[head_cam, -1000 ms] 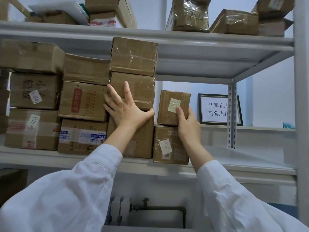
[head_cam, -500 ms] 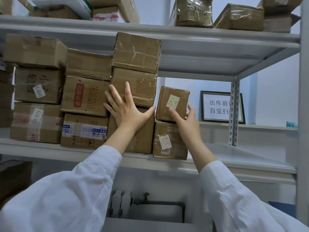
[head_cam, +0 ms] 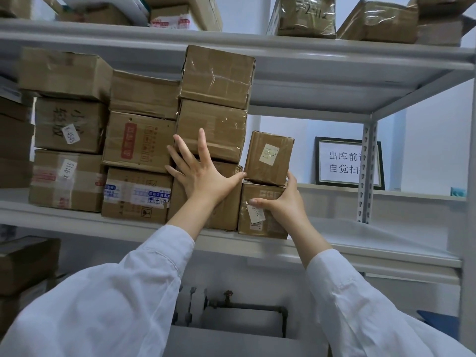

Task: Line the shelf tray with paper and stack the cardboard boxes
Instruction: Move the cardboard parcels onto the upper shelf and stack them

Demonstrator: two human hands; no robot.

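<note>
While the left hand [head_cam: 203, 176] lies flat on the front of the middle stack [head_cam: 211, 130] of taped brown boxes, fingers [head_cam: 201, 143] spread wide, the right hand [head_cam: 282, 202] grips the lower small box [head_cam: 251, 229]: thumb across its front near the white label, other fingers curled round its right edge. The upper small box [head_cam: 268, 158], brown cardboard w/ glossy tape & a pale sticker, sits on it, slightly askew. Both stand on the grey shelf [head_cam: 77, 222], touching the stack; white paper [head_cam: 373, 233] lines the shelf to the right.

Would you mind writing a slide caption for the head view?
Left hand presses the tall box stack while the right hand grips the lower small box on the shelf.
</note>
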